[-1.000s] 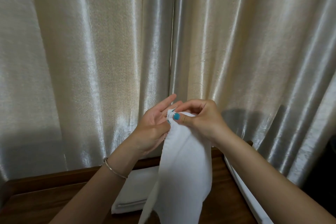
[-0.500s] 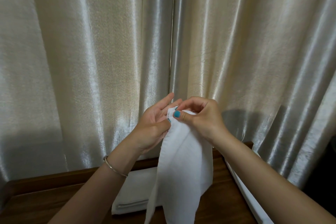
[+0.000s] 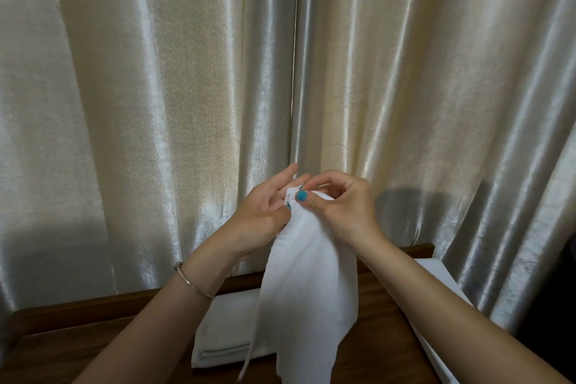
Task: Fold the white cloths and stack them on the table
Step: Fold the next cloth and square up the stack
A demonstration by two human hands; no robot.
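Observation:
A white cloth [image 3: 307, 296] hangs in the air in front of the curtain, above the wooden table [image 3: 93, 349]. My left hand [image 3: 265, 218] and my right hand [image 3: 346, 209] meet at its top edge, and both pinch the same gathered corner between thumb and fingers. The cloth drapes down from there, narrow at the top and wider below, and its lower end leaves the frame. Behind and below it, a folded white cloth [image 3: 224, 333] lies flat on the table; the hanging cloth hides its right part.
Shiny cream curtains [image 3: 156, 103] fill the whole background right behind the table. A raised wooden rim [image 3: 93, 309] runs along the table's back edge. A flat white thing [image 3: 436, 290] lies along the table's right side under my right forearm.
Both hands have stayed together at the cloth's top corner, rising slightly. The fingers have shifted a little on the edge, and the hanging cloth has swayed a bit.

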